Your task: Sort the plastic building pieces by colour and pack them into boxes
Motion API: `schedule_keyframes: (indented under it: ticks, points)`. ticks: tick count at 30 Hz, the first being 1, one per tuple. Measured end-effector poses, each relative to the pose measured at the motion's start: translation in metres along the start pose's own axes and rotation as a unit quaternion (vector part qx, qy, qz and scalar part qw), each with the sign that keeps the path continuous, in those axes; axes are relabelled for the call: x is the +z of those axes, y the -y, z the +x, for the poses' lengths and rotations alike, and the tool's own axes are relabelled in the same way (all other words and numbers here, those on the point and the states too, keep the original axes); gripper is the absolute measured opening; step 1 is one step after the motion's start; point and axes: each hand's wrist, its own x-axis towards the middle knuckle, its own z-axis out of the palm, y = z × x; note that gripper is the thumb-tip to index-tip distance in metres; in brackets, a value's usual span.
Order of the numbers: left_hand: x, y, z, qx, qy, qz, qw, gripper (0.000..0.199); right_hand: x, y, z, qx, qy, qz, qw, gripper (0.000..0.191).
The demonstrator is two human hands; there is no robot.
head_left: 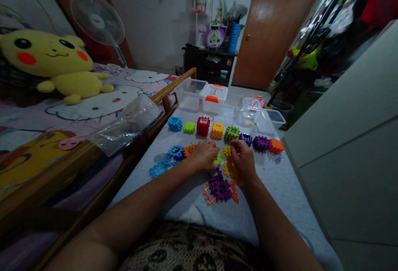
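My left hand [203, 156] is closed on a lime green piece [217, 159] that shows beside its fingertips. My right hand [243, 157] has its fingers curled beside yellow pieces [226, 151]; what it grips, if anything, is hidden. Blue pieces [158, 169] and an orange piece [188, 150] lie left of my left hand. Purple pieces [221, 189] and pale orange ones [209, 194] are nearer to me. Behind my hands runs a row of block cubes, among them a blue one [175, 124], a red one [203, 126] and a dark green one [231, 133].
Clear plastic boxes [214, 93] stand at the table's [186, 217] far end. On the left, a wooden rail [174, 85] borders a bed with a yellow plush toy [71, 84], and a plastic bag [127, 124] hangs over the rail. White drawers [345, 146] stand on the right.
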Motion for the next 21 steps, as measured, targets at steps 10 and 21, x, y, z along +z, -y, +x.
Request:
schedule_keyframes:
  ticks: [10, 21]
  points:
    - [-0.0039, -0.0009, 0.0014, -0.009, -0.004, 0.007, 1.000, 0.034, -0.0016, -0.0008, 0.0001, 0.005, 0.001, -0.008, 1.000, 0.015]
    - [-0.0083, -0.0062, 0.0040, -0.009, 0.005, 0.024, 1.000, 0.036, -0.0014, 0.0030, -0.0004, 0.013, 0.004, -0.009, 1.000, 0.016]
